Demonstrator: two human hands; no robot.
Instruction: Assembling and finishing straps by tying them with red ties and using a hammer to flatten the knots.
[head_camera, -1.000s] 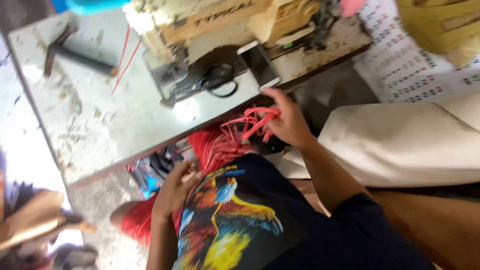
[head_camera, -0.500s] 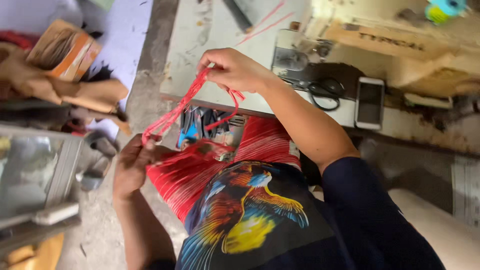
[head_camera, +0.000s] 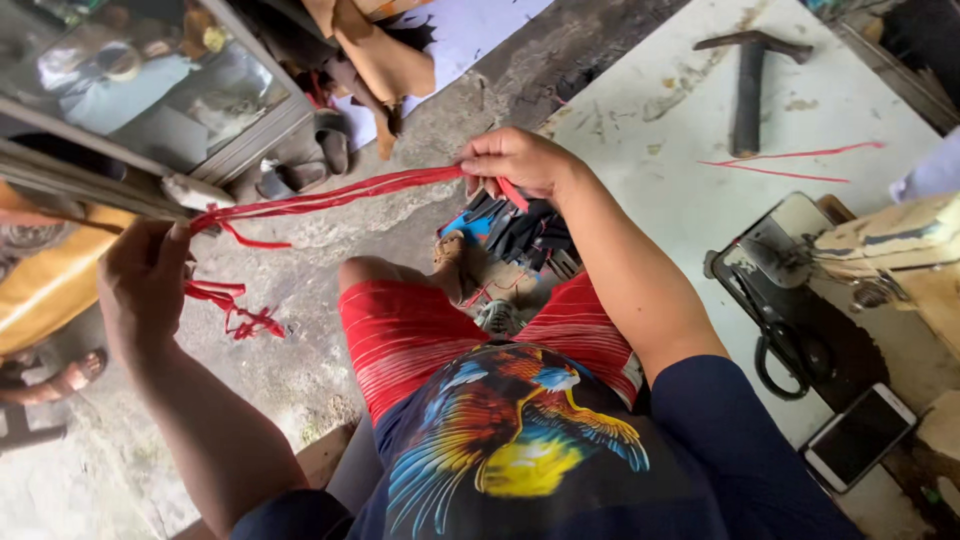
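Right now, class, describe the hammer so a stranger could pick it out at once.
Start at the pale worktable on the right. Near its far edge, beyond the scissors and phone, lies the hammer. It is dark all over and T-shaped, beside two thin red strips.

Left hand (head_camera: 145, 285) and right hand (head_camera: 515, 160) pinching a bundle of red strips (head_camera: 330, 190) stretched taut between them above red shorts (head_camera: 420, 330), white counter (head_camera: 650, 150) at right bearing a hammer (head_camera: 748, 90), black scissors (head_camera: 785, 345), a phone (head_camera: 860, 437)
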